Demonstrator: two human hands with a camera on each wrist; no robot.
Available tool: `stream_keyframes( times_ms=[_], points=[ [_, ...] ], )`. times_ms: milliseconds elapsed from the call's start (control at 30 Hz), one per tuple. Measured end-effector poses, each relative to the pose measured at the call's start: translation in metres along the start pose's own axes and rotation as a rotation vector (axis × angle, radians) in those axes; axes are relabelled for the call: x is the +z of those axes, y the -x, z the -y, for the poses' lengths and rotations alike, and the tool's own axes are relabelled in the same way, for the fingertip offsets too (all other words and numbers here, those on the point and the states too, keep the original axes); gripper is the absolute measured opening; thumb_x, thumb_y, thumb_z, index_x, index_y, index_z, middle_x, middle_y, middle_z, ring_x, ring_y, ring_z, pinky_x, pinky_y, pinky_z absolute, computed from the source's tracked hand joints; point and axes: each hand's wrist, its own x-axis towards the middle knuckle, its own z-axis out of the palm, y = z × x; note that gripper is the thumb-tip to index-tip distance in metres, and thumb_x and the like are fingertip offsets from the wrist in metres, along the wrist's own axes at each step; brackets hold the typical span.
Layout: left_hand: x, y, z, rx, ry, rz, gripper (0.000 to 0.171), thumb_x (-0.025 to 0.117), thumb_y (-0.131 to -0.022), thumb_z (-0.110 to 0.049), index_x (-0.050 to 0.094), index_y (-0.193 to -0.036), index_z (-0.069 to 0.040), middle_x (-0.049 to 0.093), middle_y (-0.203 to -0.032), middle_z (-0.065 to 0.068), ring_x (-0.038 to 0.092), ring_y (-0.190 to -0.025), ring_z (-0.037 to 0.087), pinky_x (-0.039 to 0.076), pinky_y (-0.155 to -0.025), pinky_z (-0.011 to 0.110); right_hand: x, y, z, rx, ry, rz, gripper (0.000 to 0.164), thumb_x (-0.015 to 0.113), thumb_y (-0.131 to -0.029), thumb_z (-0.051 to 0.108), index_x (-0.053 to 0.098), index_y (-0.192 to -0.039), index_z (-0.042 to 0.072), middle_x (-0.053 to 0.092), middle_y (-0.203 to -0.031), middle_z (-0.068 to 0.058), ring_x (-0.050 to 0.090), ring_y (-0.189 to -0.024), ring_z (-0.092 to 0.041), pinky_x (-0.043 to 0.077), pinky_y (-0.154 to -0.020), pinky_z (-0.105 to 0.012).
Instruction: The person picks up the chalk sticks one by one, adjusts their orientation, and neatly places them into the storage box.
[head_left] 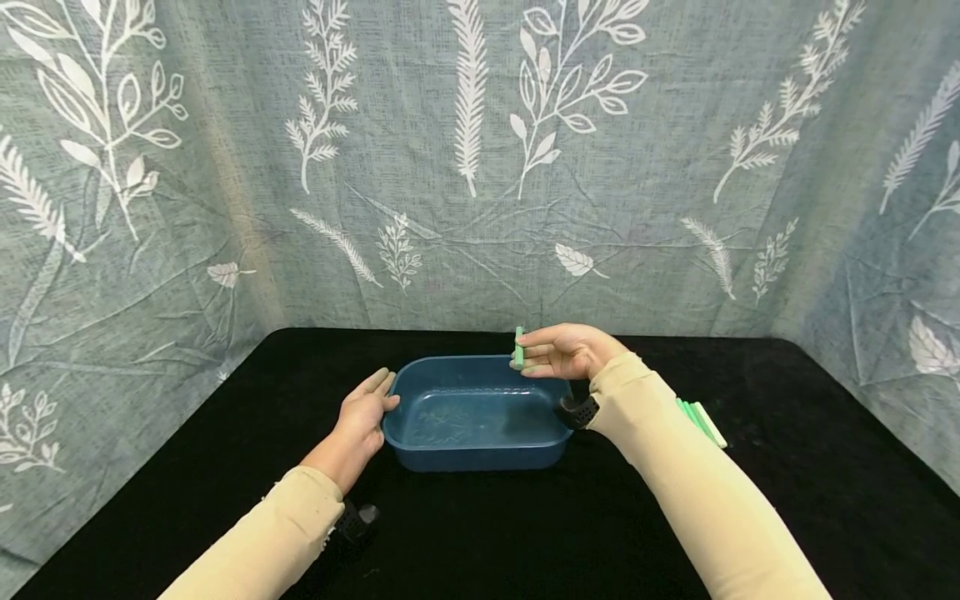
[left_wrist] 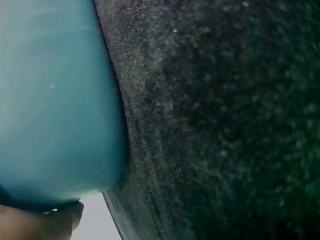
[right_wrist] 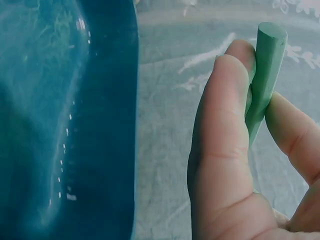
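In the head view, a green chalk stick point(head_left: 519, 348) is pinched upright by my right hand point(head_left: 566, 350), above the far right side of a blue plastic tub point(head_left: 480, 459). The right wrist view shows the chalk point(right_wrist: 269, 70) between the thumb on one side and fingers point(right_wrist: 225, 115) on the other, outside the tub's wall point(right_wrist: 112, 125). My left hand point(head_left: 365, 417) touches the tub's left end with fairly straight fingers, its thumb at the rim. In the left wrist view, a fingertip point(left_wrist: 70, 217) shows by the tub's outer wall point(left_wrist: 60, 110).
More green and pale chalk sticks point(head_left: 701, 422) lie side by side on the black-covered table point(head_left: 465, 542), partly hidden behind my right forearm. Behind the table hangs a grey-blue curtain point(head_left: 420, 167) with white leaf patterns.
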Motion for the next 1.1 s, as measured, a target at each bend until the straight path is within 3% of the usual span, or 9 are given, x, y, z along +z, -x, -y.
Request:
stream_keyframes(
  times_ms=[133,233,500,900,1100],
  points=[
    [0.0,0.001,0.0,0.003,0.005,0.0,0.062,0.029,-0.101,0.011,0.006,-0.156,-0.005,0.005,-0.161,0.013,0.005,-0.147,0.024,0.012,-0.117,0.04,0.011,-0.008,-0.001,0.028,0.027,0.015,0.056,0.042,-0.103,0.005,0.016,-0.152,-0.003,0.02,-0.157,-0.023,0.028,-0.141,-0.034,0.036,-0.108,-0.036],
    [-0.001,0.0,0.0,0.006,0.008,-0.001,0.062,0.029,-0.1,0.011,0.006,-0.156,-0.005,0.005,-0.161,0.013,0.005,-0.147,0.025,0.012,-0.117,0.04,0.02,-0.016,-0.003,0.04,0.082,0.032,0.054,0.042,-0.103,0.006,0.019,-0.15,-0.006,0.021,-0.156,-0.024,0.026,-0.142,-0.036,0.028,-0.113,-0.04],
    [-0.002,0.001,0.001,0.02,0.005,-0.003,0.062,0.03,-0.1,0.012,0.005,-0.155,-0.003,0.005,-0.161,0.015,0.006,-0.147,0.026,0.012,-0.117,0.04,0.044,-0.038,-0.01,0.064,0.207,0.038,0.045,0.046,-0.103,0.006,0.035,-0.143,-0.01,0.036,-0.149,-0.024,0.035,-0.138,-0.035,0.033,-0.11,-0.041],
    [-0.003,0.0,0.001,0.035,-0.004,-0.002,0.063,0.031,-0.099,0.013,0.007,-0.155,-0.001,0.008,-0.16,0.016,0.006,-0.147,0.027,0.013,-0.117,0.04,0.056,-0.058,-0.022,0.102,0.241,0.037,0.047,0.047,-0.102,0.005,0.033,-0.144,-0.01,0.024,-0.154,-0.027,0.032,-0.139,-0.039,0.036,-0.108,-0.042],
    [-0.004,0.0,0.002,0.033,-0.01,-0.003,0.062,0.031,-0.099,0.013,0.007,-0.155,-0.002,0.008,-0.161,0.016,0.007,-0.147,0.027,0.013,-0.117,0.041,0.06,-0.064,-0.024,0.141,0.313,0.049,0.042,0.046,-0.102,0.005,0.039,-0.141,-0.011,0.036,-0.149,-0.027,0.039,-0.135,-0.036,0.038,-0.107,-0.041]
  ],
)
